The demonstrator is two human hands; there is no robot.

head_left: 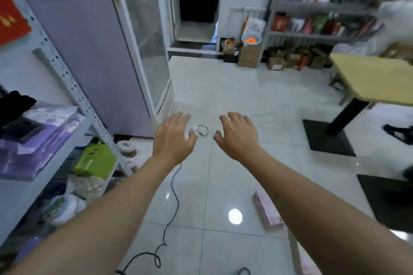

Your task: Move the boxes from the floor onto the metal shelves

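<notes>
My left hand (173, 138) and my right hand (238, 135) reach forward side by side over the white tiled floor, fingers relaxed, holding nothing. A pink box (267, 212) lies on the floor under my right forearm, partly hidden by it. Another pale pink box (306, 261) shows at the bottom edge, mostly hidden by that arm. The white metal shelf (67, 78) stands at the left. Purple boxes (33, 140) lie on one of its levels, and a green box (95, 159) sits lower down.
A black cable (174, 194) snakes across the floor below my left hand. A tall glass-door cabinet (138, 35) stands ahead on the left. A wooden table (375, 78) on a black base is at the right. Stocked shelves (321, 13) line the far wall.
</notes>
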